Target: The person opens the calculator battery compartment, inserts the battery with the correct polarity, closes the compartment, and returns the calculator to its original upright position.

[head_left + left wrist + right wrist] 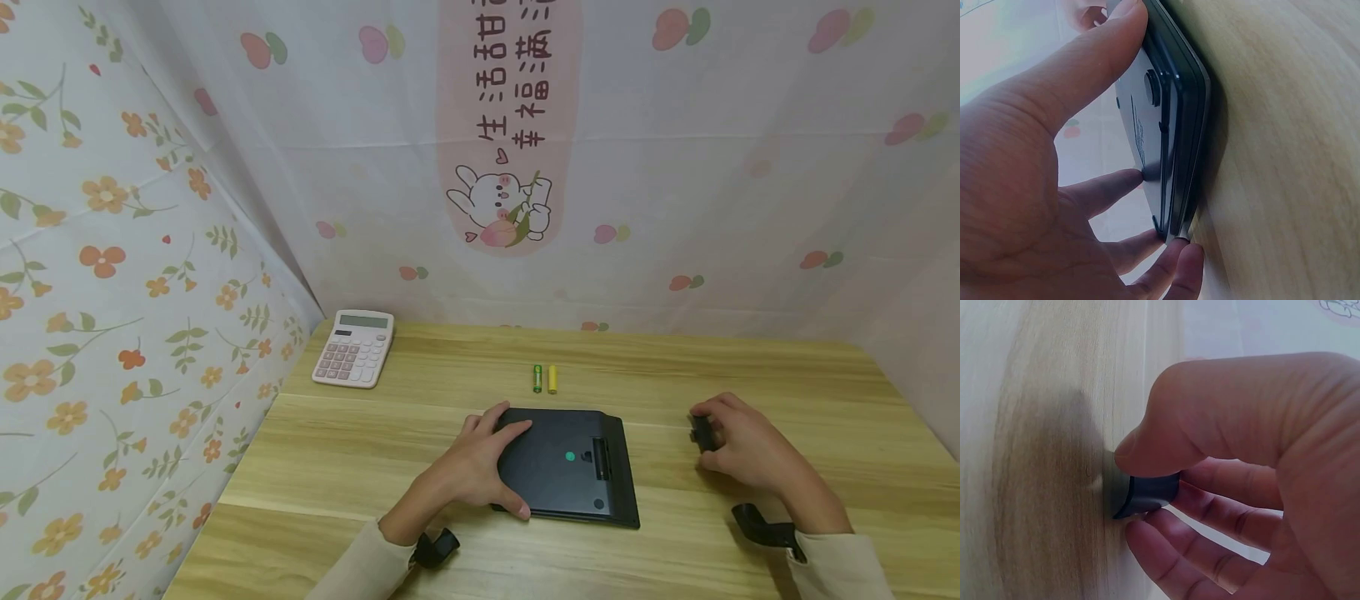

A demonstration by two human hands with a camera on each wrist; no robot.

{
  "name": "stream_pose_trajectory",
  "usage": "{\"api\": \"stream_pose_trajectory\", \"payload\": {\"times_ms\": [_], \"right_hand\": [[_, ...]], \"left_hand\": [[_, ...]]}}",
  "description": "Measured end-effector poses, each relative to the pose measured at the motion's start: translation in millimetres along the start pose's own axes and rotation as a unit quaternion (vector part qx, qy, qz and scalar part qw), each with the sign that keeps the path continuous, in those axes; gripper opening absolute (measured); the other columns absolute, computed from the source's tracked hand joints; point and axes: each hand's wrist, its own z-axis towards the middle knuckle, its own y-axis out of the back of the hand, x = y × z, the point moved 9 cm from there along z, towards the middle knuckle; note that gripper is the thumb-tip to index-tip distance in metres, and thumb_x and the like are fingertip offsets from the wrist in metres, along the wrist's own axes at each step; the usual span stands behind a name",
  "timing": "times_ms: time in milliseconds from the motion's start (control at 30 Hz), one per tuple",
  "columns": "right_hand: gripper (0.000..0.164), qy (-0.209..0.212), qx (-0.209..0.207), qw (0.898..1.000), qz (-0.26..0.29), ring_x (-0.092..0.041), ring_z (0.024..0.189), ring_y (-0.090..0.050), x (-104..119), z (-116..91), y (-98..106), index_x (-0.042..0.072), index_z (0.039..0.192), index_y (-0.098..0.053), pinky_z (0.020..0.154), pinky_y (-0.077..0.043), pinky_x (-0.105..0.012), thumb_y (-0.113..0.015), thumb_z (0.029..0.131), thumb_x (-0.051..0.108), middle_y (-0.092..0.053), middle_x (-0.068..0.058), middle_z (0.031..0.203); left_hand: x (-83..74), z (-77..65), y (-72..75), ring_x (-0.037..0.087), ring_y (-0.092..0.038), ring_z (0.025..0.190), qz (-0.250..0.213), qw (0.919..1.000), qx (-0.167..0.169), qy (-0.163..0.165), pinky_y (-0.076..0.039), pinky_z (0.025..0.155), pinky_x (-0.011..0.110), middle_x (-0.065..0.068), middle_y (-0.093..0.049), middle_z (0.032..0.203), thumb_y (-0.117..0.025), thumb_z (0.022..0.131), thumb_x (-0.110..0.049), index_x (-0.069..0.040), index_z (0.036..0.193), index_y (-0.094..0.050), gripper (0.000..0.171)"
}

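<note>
A flat black device [551,467] lies on the table with its underside up, an uncovered battery slot [601,459] near its right end. My left hand [480,467] grips its left end, thumb at the near edge and fingers over the far side. In the left wrist view, the thumb and fingertips touch the edges and back of the device [1175,125]. Off to the right, my right hand [750,442] pinches a small black battery cover [1154,490] between thumb and fingers, close to the tabletop. Two batteries, one green [537,378] and one yellow [552,379], lie beyond the device.
A white calculator [354,348] with pinkish keys lies at the table's back left corner. The wooden table [315,467] meets patterned cloth curtains [360,183] at the back and left. Black camera bands [437,548] sit on both wrists.
</note>
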Motion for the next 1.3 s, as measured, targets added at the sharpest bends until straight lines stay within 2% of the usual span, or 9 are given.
{"api": "stream_pose_trajectory", "payload": {"times_ms": [633, 1300], "right_hand": [[0.063, -0.001, 0.003, 1.0, -0.001, -0.038, 0.098, -0.066, -2.1, -0.1, -0.9, -0.012, 0.13, -0.067, 0.076, -0.057, -0.051, -0.095, 0.075, 0.002, -0.061, -0.024, 0.123], [0.065, -0.006, 0.007, 1.0, 0.0, -0.043, 0.102, -0.067, -5.5, 0.4, -2.1, -0.014, 0.133, -0.065, 0.077, -0.058, -0.054, -0.093, 0.077, 0.002, -0.061, -0.026, 0.125]], "left_hand": [[0.3, -0.1, -0.1, 0.034, -0.034, 0.15, 0.0, 1.0, 0.001, 0.004, -0.049, 0.11, 0.056, 0.007, -0.023, 0.18, -0.106, 0.069, -0.047, -0.024, 0.167, -0.051, 0.115], [-0.6, -0.2, 0.6, 0.034, -0.035, 0.149, 0.003, 1.0, 0.003, 0.002, -0.048, 0.11, 0.056, 0.009, -0.023, 0.18, -0.106, 0.069, -0.048, -0.024, 0.167, -0.051, 0.115]]}}
